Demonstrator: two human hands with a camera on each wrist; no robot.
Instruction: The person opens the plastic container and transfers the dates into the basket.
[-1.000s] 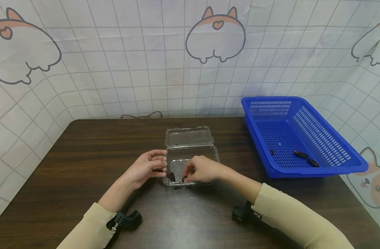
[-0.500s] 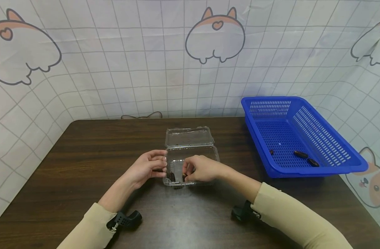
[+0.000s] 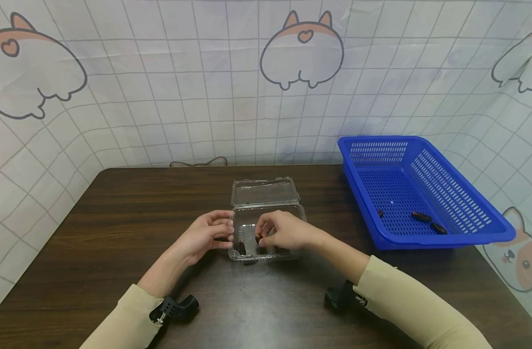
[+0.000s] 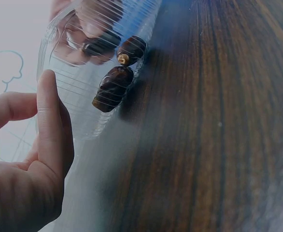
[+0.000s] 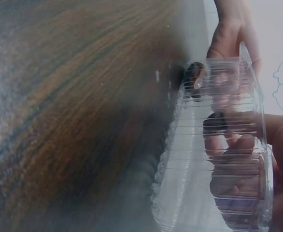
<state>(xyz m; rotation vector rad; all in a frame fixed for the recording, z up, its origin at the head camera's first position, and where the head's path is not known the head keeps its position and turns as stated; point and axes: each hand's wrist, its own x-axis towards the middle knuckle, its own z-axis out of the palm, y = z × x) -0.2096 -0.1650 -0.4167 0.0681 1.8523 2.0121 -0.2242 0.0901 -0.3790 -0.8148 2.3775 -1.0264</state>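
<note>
A clear plastic clamshell box [image 3: 270, 258] stands with its lid [image 3: 266, 192] folded back. My left hand [image 3: 207, 235] rests its fingertips against the box's left wall. Inside the box, the thumb and fingers of my right hand [image 3: 288, 230] pinch a dark brown date [image 3: 258, 238], held over the box floor. One date [image 4: 113, 89] lies at the box's near left corner. Beside it in the left wrist view sits another date [image 4: 132, 50], its pale stem end showing. Through the ribbed wall, the right wrist view shows the held date [image 5: 215, 123].
A blue plastic basket [image 3: 458, 238] stands at the right of the dark wooden table [image 3: 131, 208]. Several dates lie in it, one of them a long date [image 3: 421, 216]. A tile-patterned cloth [image 3: 183, 97] hangs behind the table, with a thin cord [image 3: 198, 164] at the back edge.
My right hand has risen a little off the box floor with the date between its fingers, uncovering more of the near right part. The left hand and the box have stayed still.
</note>
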